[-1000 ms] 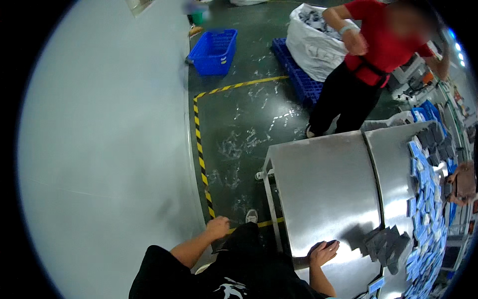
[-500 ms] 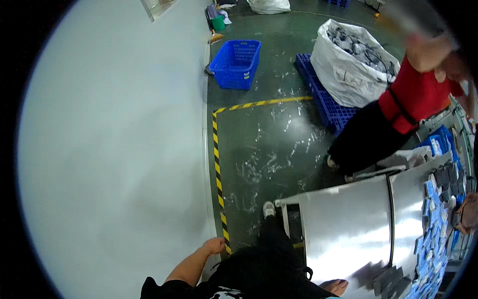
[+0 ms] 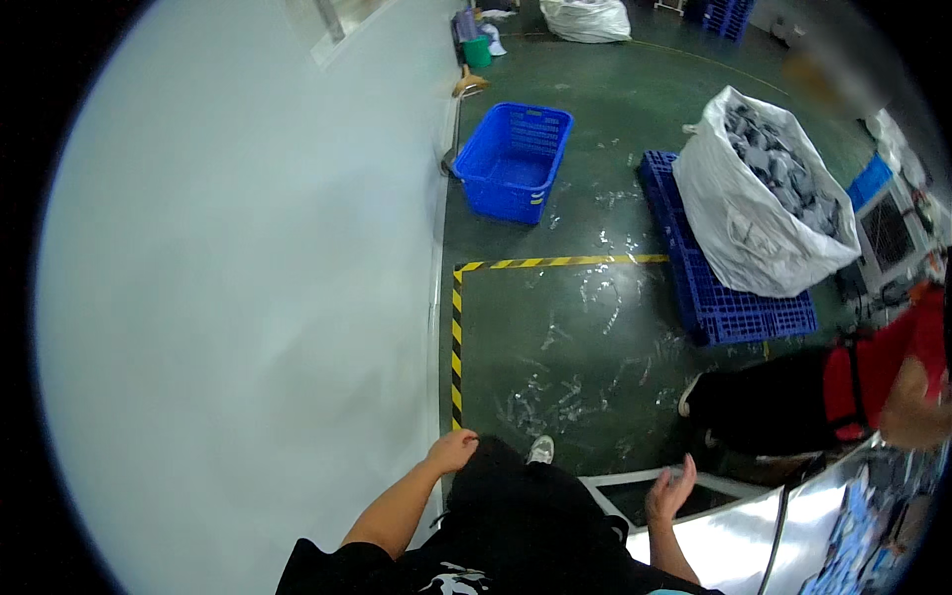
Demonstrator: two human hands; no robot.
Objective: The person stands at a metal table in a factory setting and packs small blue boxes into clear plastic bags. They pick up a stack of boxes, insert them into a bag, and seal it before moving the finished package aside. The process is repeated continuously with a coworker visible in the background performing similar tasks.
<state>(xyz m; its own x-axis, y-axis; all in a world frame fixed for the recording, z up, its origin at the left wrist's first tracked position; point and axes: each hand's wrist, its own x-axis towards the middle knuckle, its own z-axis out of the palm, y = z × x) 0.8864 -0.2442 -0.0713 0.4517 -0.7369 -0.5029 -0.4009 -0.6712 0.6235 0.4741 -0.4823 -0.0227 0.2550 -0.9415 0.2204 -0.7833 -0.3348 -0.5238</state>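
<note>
My left hand (image 3: pixel 454 449) hangs beside the white wall, its fingers curled in with nothing seen in them. Above the near edge of a shiny metal table (image 3: pixel 729 531) is my right hand (image 3: pixel 671 488), empty, with thumb and fingers apart. One white shoe (image 3: pixel 540 449) of mine shows on the green floor between the hands. Flat blue and grey pieces (image 3: pixel 843 540) lie on the table at the lower right, partly cut off by the rim of the view.
A blue plastic basket (image 3: pixel 501 198) stands ahead near the wall (image 3: pixel 248 297). On a blue pallet (image 3: pixel 694 288) sits a large white sack (image 3: pixel 739 238) of grey pieces. A person in red and black (image 3: pixel 773 402) stands at the right. Yellow-black tape (image 3: pixel 575 262) marks the floor.
My right hand has risen from beside the table and opened out. The view has shifted, so basket, sack and pallet sit lower and farther right. The other person's arm has come down.
</note>
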